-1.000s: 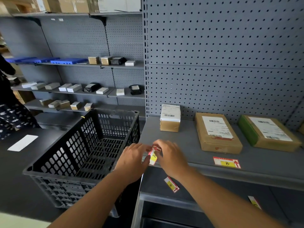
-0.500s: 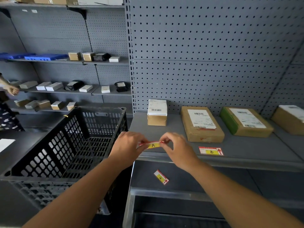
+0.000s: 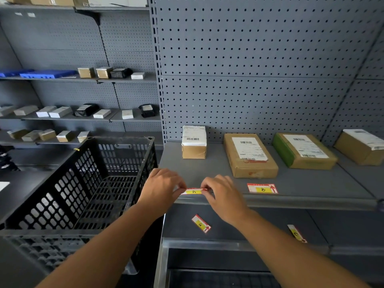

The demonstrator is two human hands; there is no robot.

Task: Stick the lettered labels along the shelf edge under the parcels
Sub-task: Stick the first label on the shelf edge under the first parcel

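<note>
At the left of the frame a black perforated crate (image 3: 83, 194) stands just beside the shelf (image 3: 311, 186), its right wall close to the left forearm, so room for the left elbow is limited on that side. The left hand (image 3: 161, 189) pinches the left end of the label marked A (image 3: 193, 191) between thumb and forefinger; the right hand (image 3: 223, 194) pinches the right end in the same way, and the label is stretched flat between them at the front lip of the shelf, below and in line with the small parcel (image 3: 193, 142). Whether the label already touches the metal cannot be told. The step in hand appears to be the positioning of label A. The next move calls for lowering the strip level with the lip, pressing it down and smoothing it outward before the fingers let go. To the right, the label marked B (image 3: 262, 188) lies flat on the shelf in front of the flat brown parcel (image 3: 249, 155). Two further parcels, the green-edged parcel (image 3: 303, 150) and the parcel at the far right (image 3: 361, 146), have no label in front of them. Two loose labels (image 3: 201, 223) (image 3: 296, 233) lie on the lower ledge (image 3: 249, 221), within reach. The shelf front between B and the right edge of the frame is open.
</note>
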